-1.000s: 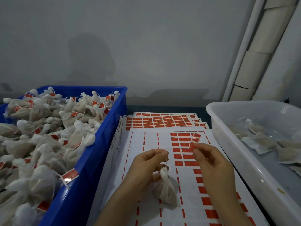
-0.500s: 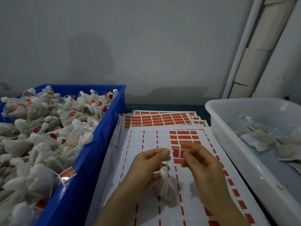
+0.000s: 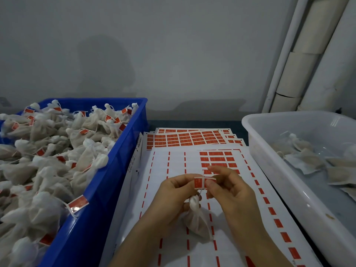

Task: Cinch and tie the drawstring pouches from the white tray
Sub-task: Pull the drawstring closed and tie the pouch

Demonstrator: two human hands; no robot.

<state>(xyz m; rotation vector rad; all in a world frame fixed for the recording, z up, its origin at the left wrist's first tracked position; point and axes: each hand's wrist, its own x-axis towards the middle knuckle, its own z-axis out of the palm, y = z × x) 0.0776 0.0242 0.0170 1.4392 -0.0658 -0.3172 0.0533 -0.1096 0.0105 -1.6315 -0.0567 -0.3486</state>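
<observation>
L hand (image 3: 173, 197) + R hand (image 3: 235, 201) meet mid-frame over the top sticker sheet (image 3: 173, 162); both pinch one red label (image 3: 199, 183) btwn thumb & index fingers, L on its left end, R on its right end; label sits across the white string (image 3: 200, 194) running down to the pouch (image 3: 196, 220); pouch neck is cinched, bunched just under L hand's lower fingers, which curl beside it; pouch body rests on the sheet btwn the wrists; R hand's other fingers loosely bent, holding nothing else. White tray (image 3: 279, 166) at right, well apart from hands, w/ flat pouches (image 3: 304, 160) inside; blue crate (image 3: 123, 160) at left, piled w/ tied pouches (image 3: 57, 151) carrying red tags; more sheets stacked behind on tabletop (image 3: 192, 124).
</observation>
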